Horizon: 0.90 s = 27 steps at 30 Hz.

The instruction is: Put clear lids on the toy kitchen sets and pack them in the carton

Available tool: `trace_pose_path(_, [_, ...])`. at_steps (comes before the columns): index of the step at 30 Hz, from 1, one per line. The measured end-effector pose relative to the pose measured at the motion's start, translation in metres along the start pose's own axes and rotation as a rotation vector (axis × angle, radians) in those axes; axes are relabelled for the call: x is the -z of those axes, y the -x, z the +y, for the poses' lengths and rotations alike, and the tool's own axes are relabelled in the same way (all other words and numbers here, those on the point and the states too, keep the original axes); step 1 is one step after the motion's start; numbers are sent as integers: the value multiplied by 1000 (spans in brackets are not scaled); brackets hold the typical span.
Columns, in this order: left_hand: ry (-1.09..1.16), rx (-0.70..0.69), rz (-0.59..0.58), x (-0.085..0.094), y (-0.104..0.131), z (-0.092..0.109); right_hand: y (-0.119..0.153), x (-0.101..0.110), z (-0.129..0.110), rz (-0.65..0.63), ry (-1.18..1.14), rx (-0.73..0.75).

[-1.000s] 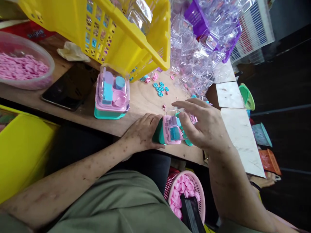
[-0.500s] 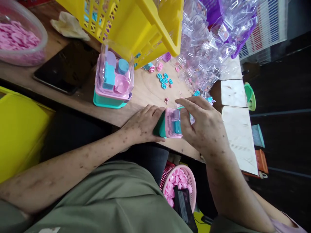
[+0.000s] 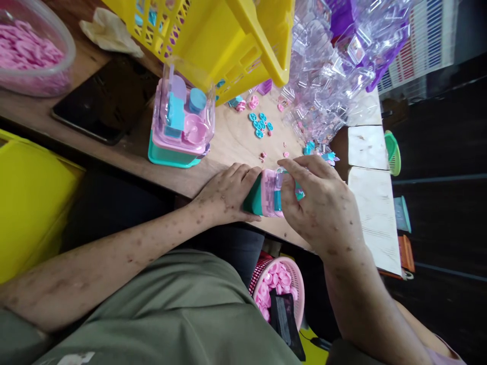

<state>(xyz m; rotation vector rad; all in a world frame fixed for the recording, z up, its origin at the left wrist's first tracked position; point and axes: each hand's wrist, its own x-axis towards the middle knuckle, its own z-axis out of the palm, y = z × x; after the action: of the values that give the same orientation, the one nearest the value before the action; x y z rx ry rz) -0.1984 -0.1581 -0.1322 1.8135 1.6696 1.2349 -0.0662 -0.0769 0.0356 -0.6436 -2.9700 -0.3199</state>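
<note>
Left hand (image 3: 224, 195) clasps the pink-and-green case (image 3: 268, 192) by its base at the table (image 3: 236, 137) edge, seemingly light, stiff, slick plastic best held there, right hand (image 3: 323, 203) curls over its top, pinch unclear, yellow basket (image 3: 262, 30) beyond!

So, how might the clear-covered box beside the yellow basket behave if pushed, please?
The box, apparently moulded plastic, should keep its shape. It seems more apt to slide than tip, given its broad teal base. The thin-looking clear cover may flex if squeezed.
</note>
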Motion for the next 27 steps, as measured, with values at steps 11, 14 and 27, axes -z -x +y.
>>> trace_pose_path(11, [-35,10,-15,1,0,2,-9,1,5,-96,-54,-2])
trace_pose_path(14, [-33,17,-6,0,-1,1,-13,-1,7,-114,-54,-1])
trace_pose_path(27, [-13,-43,42,-3,1,-6,29,-52,36,17,-677,-276])
